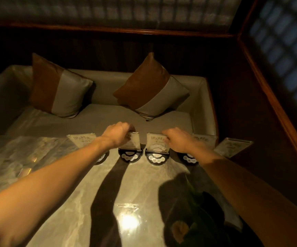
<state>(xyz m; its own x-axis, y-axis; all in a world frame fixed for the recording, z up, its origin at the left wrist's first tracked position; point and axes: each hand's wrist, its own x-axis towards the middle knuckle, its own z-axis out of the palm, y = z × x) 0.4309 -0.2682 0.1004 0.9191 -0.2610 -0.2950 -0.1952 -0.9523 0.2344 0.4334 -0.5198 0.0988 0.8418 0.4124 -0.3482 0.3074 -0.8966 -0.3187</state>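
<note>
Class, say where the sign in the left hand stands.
Head view: the sign stands at the table's far edge, left of centre, beside the neighbouring sign the right hand holds.

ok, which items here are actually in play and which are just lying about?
In play: left hand gripping the left-middle sign stand; right hand gripping the right-middle sign stand.
Lying about: far-left stand, right stand, far-right stand, left cushion, right cushion, sofa, plant.

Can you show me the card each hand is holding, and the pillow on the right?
Left card (pixel 134 142): head view, on its pale face.
Right card (pixel 155 143): head view, on its printed face.
Right pillow (pixel 144 81): head view, on its brown half.
</note>
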